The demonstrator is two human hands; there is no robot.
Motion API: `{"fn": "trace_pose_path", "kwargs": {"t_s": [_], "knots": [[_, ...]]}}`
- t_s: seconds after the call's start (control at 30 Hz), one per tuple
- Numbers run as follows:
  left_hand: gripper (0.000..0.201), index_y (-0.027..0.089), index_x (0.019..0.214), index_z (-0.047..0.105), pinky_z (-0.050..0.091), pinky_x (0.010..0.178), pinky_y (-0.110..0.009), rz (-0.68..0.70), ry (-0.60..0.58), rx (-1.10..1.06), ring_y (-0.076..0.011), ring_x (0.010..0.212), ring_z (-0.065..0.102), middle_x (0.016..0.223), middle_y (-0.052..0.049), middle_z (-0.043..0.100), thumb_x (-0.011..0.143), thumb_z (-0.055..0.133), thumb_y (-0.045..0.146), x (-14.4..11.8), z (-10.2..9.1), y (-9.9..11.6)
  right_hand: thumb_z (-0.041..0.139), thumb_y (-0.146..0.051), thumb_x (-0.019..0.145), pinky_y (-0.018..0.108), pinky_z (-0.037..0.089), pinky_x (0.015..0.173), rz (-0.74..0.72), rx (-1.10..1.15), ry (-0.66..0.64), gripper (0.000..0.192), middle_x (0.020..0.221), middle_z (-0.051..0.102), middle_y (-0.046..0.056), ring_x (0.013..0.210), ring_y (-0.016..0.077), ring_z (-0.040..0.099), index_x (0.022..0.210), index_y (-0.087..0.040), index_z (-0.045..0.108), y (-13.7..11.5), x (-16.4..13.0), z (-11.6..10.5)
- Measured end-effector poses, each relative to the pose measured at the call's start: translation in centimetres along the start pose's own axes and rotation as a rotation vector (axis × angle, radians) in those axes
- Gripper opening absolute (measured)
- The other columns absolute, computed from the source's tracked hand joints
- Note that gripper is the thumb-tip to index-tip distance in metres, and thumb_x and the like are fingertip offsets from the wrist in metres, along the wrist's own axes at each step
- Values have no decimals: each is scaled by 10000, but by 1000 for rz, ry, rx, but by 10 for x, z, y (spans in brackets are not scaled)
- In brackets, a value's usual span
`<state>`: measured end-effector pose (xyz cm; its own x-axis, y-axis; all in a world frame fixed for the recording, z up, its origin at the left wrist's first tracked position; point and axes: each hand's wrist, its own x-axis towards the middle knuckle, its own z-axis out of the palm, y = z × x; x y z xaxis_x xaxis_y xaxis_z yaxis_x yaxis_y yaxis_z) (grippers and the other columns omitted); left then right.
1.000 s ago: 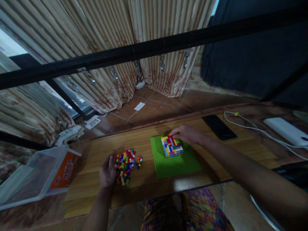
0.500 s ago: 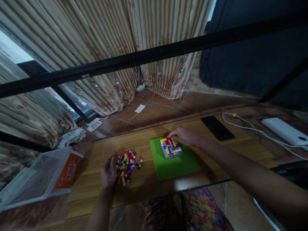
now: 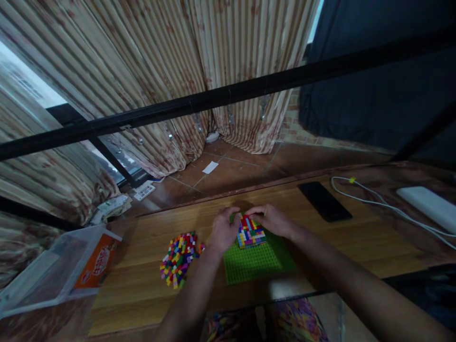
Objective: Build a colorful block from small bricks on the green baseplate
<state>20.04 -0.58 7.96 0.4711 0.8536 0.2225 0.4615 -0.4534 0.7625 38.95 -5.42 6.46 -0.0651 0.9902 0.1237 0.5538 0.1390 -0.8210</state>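
Just below the middle of the frame, a multicoloured brick block [image 3: 251, 232] is seated on the far part of a green baseplate [image 3: 254, 260] on the wooden surface [image 3: 356, 228]. It is roughly square, so no long axis can be told; its studded face points up. The left hand [image 3: 223, 231] is curled against its left edge, the right hand [image 3: 272, 220] against its far right corner, both touching it. Loose bricks [image 3: 178, 259] are heaped to the lower left.
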Motion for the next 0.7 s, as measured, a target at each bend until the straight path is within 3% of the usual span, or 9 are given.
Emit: {"fn": "trace_pose_path", "kwargs": {"t_s": [0.07, 0.17, 0.33, 0.43, 0.7], "knots": [[217, 235, 916, 737, 509, 815, -316, -70, -57, -68, -194, 851, 673, 929, -48, 747, 863, 535, 291, 5, 21, 0, 539, -252, 868, 318, 536, 790, -4, 16, 3, 247, 941, 767, -16, 851, 195, 710, 975, -294, 757, 3, 0, 2], [250, 220, 889, 739, 492, 720, -278, -133, -34, -108, -167, 740, 657, 825, -31, 740, 878, 502, 298, 4, 34, -4, 567, -288, 859, 350, 528, 859, 21, 93, 45, 231, 1004, 759, 4, 912, 205, 702, 1001, -279, 749, 10, -1, 8], [272, 196, 847, 729, 460, 613, -236, -181, -15, -220, -139, 649, 603, 705, -6, 691, 873, 507, 351, -1, 36, -7, 634, -460, 821, 384, 531, 898, 158, 468, 283, 375, 1023, 751, 60, 965, 223, 694, 1112, -231, 695, 24, -9, 20], [275, 184, 813, 715, 452, 602, -223, -216, 11, -271, -130, 646, 587, 699, -1, 676, 863, 519, 370, -1, 39, -8, 606, -568, 819, 390, 523, 909, 238, 648, 407, 419, 983, 755, 72, 950, 232, 694, 1012, -213, 722, 28, -16, 25], [274, 165, 786, 701, 438, 611, -217, -228, 48, -322, -121, 637, 561, 688, 2, 649, 850, 539, 376, -3, 43, -8, 724, -537, 719, 320, 525, 746, 261, 724, 454, 350, 809, 748, 36, 769, 204, 673, 807, -200, 756, 27, -15, 36]]}}
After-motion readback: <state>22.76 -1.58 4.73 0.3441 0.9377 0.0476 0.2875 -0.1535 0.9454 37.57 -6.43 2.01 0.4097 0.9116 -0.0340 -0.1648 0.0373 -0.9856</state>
